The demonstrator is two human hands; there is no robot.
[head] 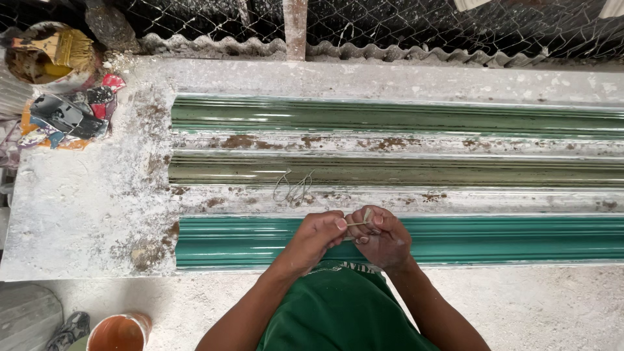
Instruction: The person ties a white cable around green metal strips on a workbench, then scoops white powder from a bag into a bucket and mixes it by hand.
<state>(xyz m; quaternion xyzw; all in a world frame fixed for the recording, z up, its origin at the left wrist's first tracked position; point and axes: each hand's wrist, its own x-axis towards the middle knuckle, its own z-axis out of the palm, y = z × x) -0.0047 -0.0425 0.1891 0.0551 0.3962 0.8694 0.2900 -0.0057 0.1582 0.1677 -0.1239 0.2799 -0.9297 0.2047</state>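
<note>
Three moulds: long glossy channel moulds lie side by side across the worktop [78, 201] — a dark green mould [390, 117] farthest away, an olive mould [403, 170] in the middle, a teal mould [507, 239] nearest the person.
Worktop: rough, white with plaster dust, rust-brown stains between the moulds.
Tub: at the far left corner, a brush [62, 45] resting in it; paint-smeared tools just below.
Cup: an orange cup [118, 333] on the floor, near left.
Left hand [315, 237]: over the teal mould, fingers pinched shut on a thin fibre strand [359, 223].
Right hand [383, 237]: touching the left, also closed on the strand.
Loose fibre [294, 188]: a looped wisp on the ledge just beyond the hands.
Doing it well: judging by the grip, keep the strand taut between both pinches and work close above the teal mould.
</note>
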